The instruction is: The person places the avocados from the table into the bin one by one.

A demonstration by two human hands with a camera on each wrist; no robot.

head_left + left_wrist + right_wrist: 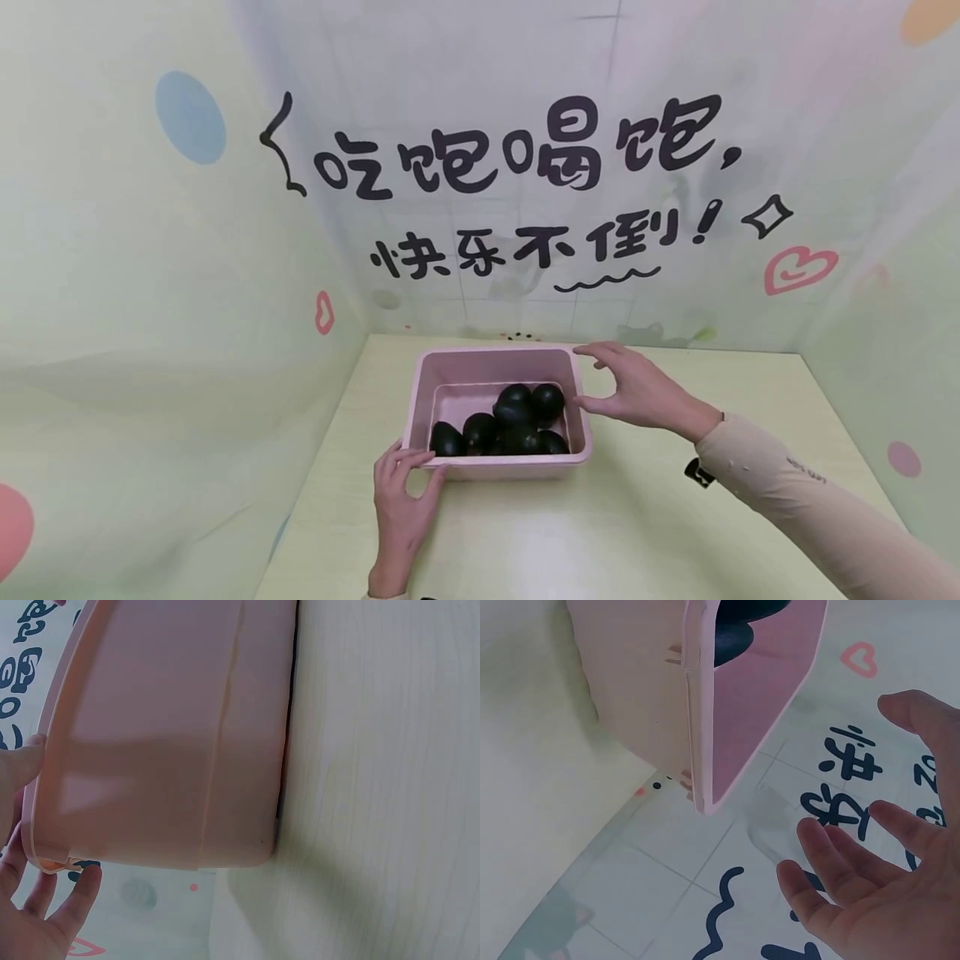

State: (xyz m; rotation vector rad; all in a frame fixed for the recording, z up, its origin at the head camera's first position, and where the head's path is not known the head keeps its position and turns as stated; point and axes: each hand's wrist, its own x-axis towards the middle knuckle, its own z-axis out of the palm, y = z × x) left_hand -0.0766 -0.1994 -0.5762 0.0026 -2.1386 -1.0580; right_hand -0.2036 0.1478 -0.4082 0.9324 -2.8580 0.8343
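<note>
A pink plastic bin stands on the table with several dark, egg-shaped fruits in it, which look like avocados. Some are partly hidden behind the bin's near wall. My left hand holds the near left corner, its thumb and fingers curved around the rim; in the left wrist view the thumb touches the rim. Beside the bin's far right corner, my right hand has its fingers spread. The right wrist view shows that hand apart from the bin, with nothing in it.
The pale wooden table extends in front of the bin and to its right. A printed cloth backdrop with black lettering rises behind the table, and cloth walls stand on both sides. A dark strap piece sits at the right sleeve.
</note>
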